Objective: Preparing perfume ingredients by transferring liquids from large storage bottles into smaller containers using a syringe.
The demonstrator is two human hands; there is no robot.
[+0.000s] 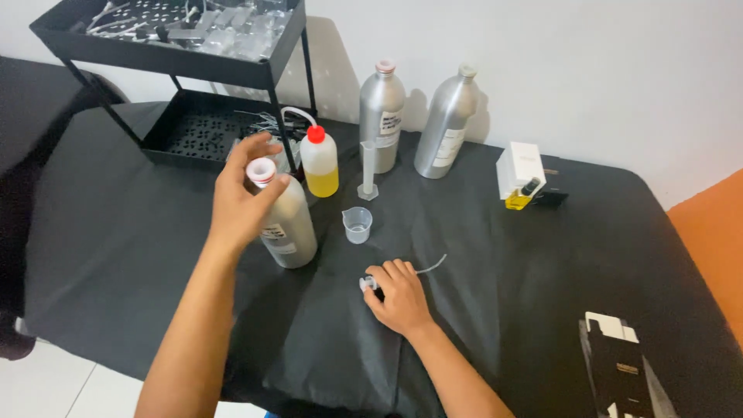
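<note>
Left hand (246,197) grips the neck of an aluminium bottle (288,224); steadying it upright helps. Right hand (398,294), just right of the bottle, pinches a spray pump (370,284).

Materials and Finishes on the Table

A matt black cloth (542,255) with soft creases covers the table. Three bottles (290,224) of brushed, satin-finish metal stand on it. The squeeze bottle (320,164) and small measuring cup (357,225) look like translucent plastic. At the back edge, the tiered rack (193,70) is matt black metal
</note>
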